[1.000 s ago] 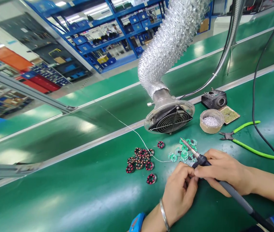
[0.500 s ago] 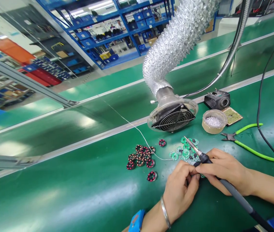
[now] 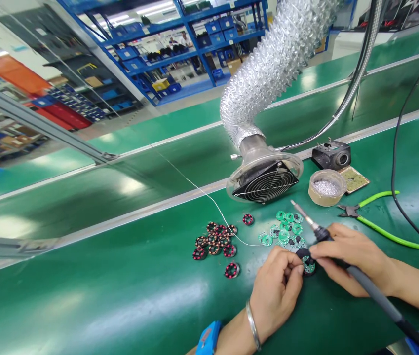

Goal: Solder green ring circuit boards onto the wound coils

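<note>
My right hand [image 3: 353, 256] is closed around a soldering iron [image 3: 320, 231], its bare metal tip pointing up and to the left, off the work. Under and beside it lies a black ring with a round green circuit board [image 3: 308, 265] in it. My left hand [image 3: 278, 281] is pinched, fingertips at the ring's left edge. A thin solder wire [image 3: 214, 202] runs down to this hand; its end is hidden in the fingers. Just beyond the hands is a cluster of small round green boards [image 3: 284, 236]. Left of it sit several copper-wound coil rings [image 3: 213, 240].
A fume extractor fan [image 3: 266, 183] on a silver duct [image 3: 253, 84] hangs over the bench. At right are a tub of solder bits [image 3: 325, 188], a sponge tray [image 3: 355, 178], a black iron holder [image 3: 331, 155] and green-handled cutters [image 3: 383, 222]. A black cable [image 3: 396, 148] hangs at far right.
My right hand has drawn the soldering iron slightly up and to the right, uncovering the ring and board. My left hand has stayed almost in place.
</note>
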Demonstrator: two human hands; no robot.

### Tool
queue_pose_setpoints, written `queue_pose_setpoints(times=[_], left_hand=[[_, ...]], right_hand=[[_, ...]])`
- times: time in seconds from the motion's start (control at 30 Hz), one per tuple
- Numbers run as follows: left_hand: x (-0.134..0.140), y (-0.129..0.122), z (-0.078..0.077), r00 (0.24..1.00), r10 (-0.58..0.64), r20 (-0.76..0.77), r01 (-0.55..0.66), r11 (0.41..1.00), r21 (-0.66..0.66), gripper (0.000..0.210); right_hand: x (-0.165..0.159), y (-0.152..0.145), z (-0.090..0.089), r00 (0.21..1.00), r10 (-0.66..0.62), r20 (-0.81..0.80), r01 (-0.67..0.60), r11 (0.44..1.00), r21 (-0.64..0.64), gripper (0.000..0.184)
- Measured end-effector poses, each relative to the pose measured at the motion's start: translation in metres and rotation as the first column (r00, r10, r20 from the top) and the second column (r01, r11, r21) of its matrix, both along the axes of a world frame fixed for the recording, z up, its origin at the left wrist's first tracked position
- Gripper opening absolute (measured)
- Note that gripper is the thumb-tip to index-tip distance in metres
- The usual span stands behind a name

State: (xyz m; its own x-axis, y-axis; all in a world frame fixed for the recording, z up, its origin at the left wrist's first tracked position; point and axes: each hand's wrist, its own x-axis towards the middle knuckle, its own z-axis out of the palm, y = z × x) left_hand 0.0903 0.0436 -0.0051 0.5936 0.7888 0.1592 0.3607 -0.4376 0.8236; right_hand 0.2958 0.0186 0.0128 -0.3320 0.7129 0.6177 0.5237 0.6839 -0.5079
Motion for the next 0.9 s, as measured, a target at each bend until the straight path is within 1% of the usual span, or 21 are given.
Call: queue_pose_setpoints(times=[0.07,0.13,0.23,0.3,0.37,0.43,0.5,0.57,0.63,0.7,0.77,0.8,0.83,0.9], left_hand=[[0.000,0.000,0.001,1.000,-0.001,-0.017,0.001,1.000,-0.009,0.012],[0.000,0.000,0.002,1.000,-0.001,-0.029,0.000,1.000,-0.013,0.012],[0.000,-0.001,0.002,1.000,-0.003,-0.017,0.003,1.000,0.002,0.012],[-0.001,-0.001,0.000,1.000,-0.007,-0.007,0.007,1.000,0.018,0.012],[-0.002,0.000,-0.002,1.000,-0.011,-0.005,0.011,0.999,0.037,0.011],[-0.004,0.001,-0.004,1.000,-0.024,-0.006,0.025,0.997,0.066,0.010],[-0.006,0.002,-0.006,0.999,-0.047,-0.017,0.049,0.991,0.122,0.009],[-0.008,0.002,-0.007,0.997,-0.070,-0.039,0.076,0.977,0.199,0.010],[-0.010,0.003,-0.007,0.994,-0.082,-0.069,0.097,0.961,0.258,0.011],[-0.011,0.003,-0.007,0.991,-0.094,-0.097,0.118,0.951,0.285,0.012],[-0.012,0.003,-0.006,0.987,-0.109,-0.118,0.140,0.944,0.300,0.013],[-0.012,0.004,-0.006,0.985,-0.118,-0.128,0.153,0.940,0.306,0.013],[-0.012,0.004,-0.005,0.982,-0.129,-0.138,0.166,0.935,0.312,0.014],[-0.012,0.005,-0.004,0.978,-0.142,-0.155,0.186,0.928,0.323,0.014]], right_hand=[[0.007,-0.002,0.004,0.995,-0.085,-0.043,0.086,0.996,0.025,0.037],[0.014,-0.006,0.006,0.989,-0.139,-0.059,0.142,0.988,0.059,0.041],[0.030,-0.014,0.003,0.977,-0.212,-0.032,0.214,0.974,0.072,0.043],[0.044,-0.019,-0.003,0.948,-0.318,0.000,0.317,0.945,0.084,0.041],[0.058,-0.023,-0.011,0.897,-0.441,0.034,0.437,0.896,0.085,0.038],[0.068,-0.025,-0.016,0.866,-0.499,0.024,0.494,0.864,0.098,0.039],[0.068,-0.027,-0.019,0.869,-0.494,0.019,0.491,0.867,0.084,0.039],[0.059,-0.029,-0.018,0.893,-0.449,0.015,0.448,0.893,0.042,0.039],[0.045,-0.030,-0.012,0.917,-0.399,-0.001,0.399,0.917,0.004,0.040],[0.031,-0.031,-0.002,0.926,-0.378,-0.015,0.378,0.926,-0.005,0.045],[0.018,-0.032,0.013,0.933,-0.357,-0.041,0.358,0.934,0.019,0.050],[0.013,-0.032,0.020,0.940,-0.336,-0.056,0.338,0.940,0.040,0.049],[0.009,-0.034,0.028,0.951,-0.305,-0.056,0.309,0.949,0.067,0.044],[0.003,-0.038,0.038,0.969,-0.249,0.011,0.248,0.967,0.057,0.033]])
